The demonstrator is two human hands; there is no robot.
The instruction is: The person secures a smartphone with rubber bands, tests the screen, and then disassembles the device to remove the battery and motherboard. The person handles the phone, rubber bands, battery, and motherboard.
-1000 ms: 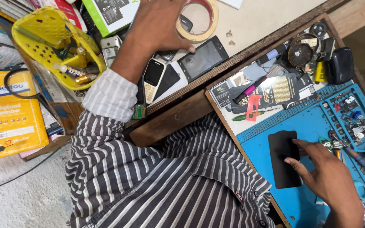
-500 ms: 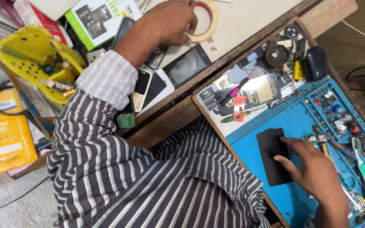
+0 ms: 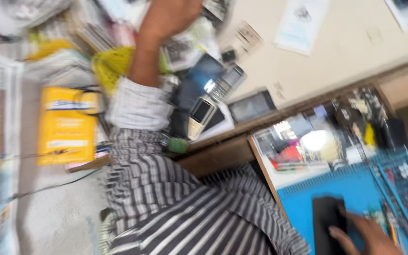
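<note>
Left hand point(image 3: 175, 14) reaches up over the clutter at the far side of the table point(image 3: 336, 56); frame is motion-blurred and the hand is cut by the top edge, so whether it is open or closed cannot be told. Its forearm runs down to a rolled striped cuff point(image 3: 140, 106).

Right hand point(image 3: 364, 236) at the bottom right, partly cut off by the frame edge. Fingers point(image 3: 338, 233) lie flat and loose on a black phone point(image 3: 329, 226), touching its right side, not gripping it. Phone lies face down or dark on a blue work mat point(image 3: 341, 189), near the mat's lower edge.

Below the left forearm: a heap of old handsets, among them a pale keypad phone point(image 3: 199, 115) and a dark slab phone point(image 3: 251, 106), just beside one another. Yellow mesh basket point(image 3: 112, 66) left of the forearm. Yellow box point(image 3: 67, 125) further left, at the edge of the pile.

Behind the mat, a tray of small parts and tools point(image 3: 317, 141), too blurred to sort. Striped shirt point(image 3: 180, 212) fills the lower middle.
</note>
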